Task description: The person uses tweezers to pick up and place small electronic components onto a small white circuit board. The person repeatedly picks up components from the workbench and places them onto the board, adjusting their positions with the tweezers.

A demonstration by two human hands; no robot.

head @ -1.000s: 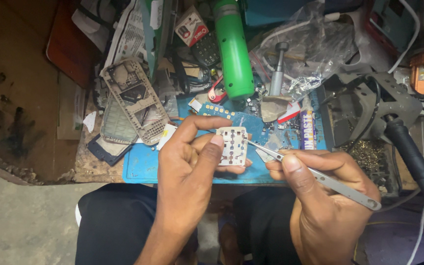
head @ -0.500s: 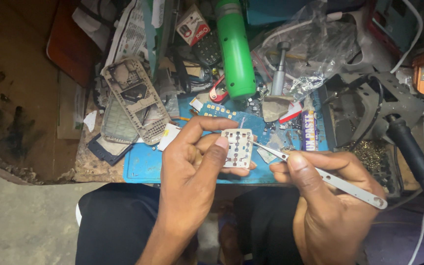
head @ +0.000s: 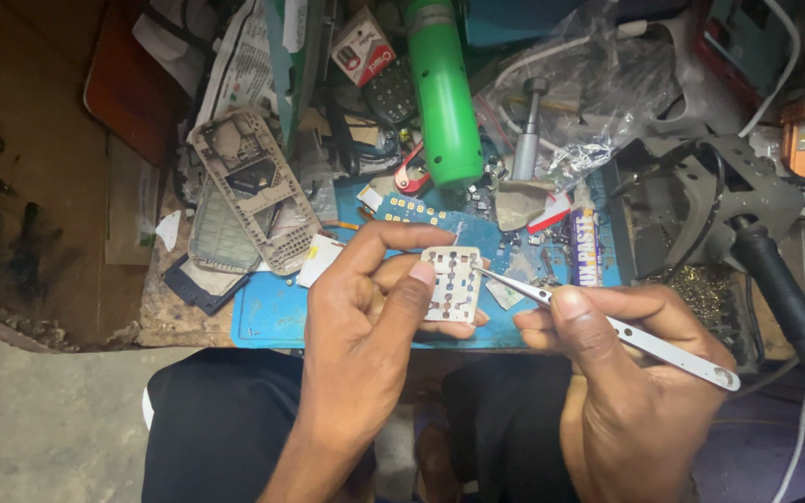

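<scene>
bench (head: 48, 224) wooden, cluttered | blue mat (head: 272, 321) | phone frame (head: 249, 191) | green tool (head: 442, 93)

A small red-and-white printed carton (head: 362, 47) is seen at the top of the bench, tilted, just left of the green cylinder. A crumpled clear plastic bag (head: 598, 88) is spread across the upper right, with a metal tool wrapped in it. A narrow tube with a purple and yellow printed label (head: 585, 244) is laid upright on the right edge of the blue mat. Folded printed paper (head: 244, 70) is tucked at the upper left, behind the grey phone housing. No lit screen is seen.
</scene>
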